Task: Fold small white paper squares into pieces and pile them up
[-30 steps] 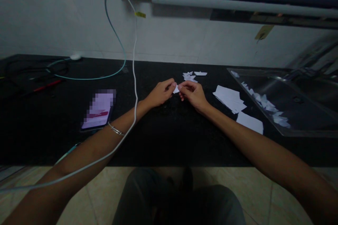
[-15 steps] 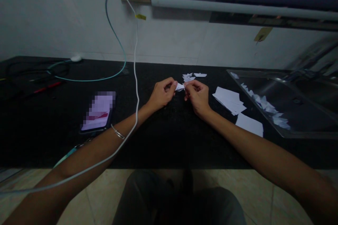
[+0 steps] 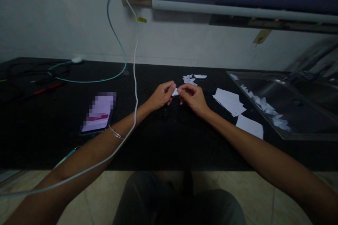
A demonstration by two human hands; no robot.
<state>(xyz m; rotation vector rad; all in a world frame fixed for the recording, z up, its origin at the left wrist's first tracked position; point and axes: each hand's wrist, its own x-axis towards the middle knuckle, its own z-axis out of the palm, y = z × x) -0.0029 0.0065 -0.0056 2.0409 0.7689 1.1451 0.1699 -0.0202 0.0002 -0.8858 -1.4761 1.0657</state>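
Between my two hands is a small piece of folded white paper (image 3: 175,92), mostly covered by my fingers. My left hand (image 3: 161,96) pinches its left side between thumb and fingers. From the right, my right hand (image 3: 193,97) has its thumb and forefinger closed on the other edge. Just behind my hands lie several folded paper boats (image 3: 188,80), with one more boat (image 3: 200,76) a little to their right. A fanned stack of white paper sheets (image 3: 229,100) rests to the right of my right hand, and another white sheet (image 3: 249,126) lies nearer to me.
A row of folded white paper pieces (image 3: 265,106) lines the left edge of the steel sink (image 3: 311,112). A phone (image 3: 98,112) lies left on the black counter (image 3: 169,144). The white cable (image 3: 136,91) crosses over my left forearm. A red pen-like object (image 3: 49,88) lies farther left.
Both hands have shifted slightly left and toward me with the folded paper. The fingers have come closer together, and less of the paper shows between them.
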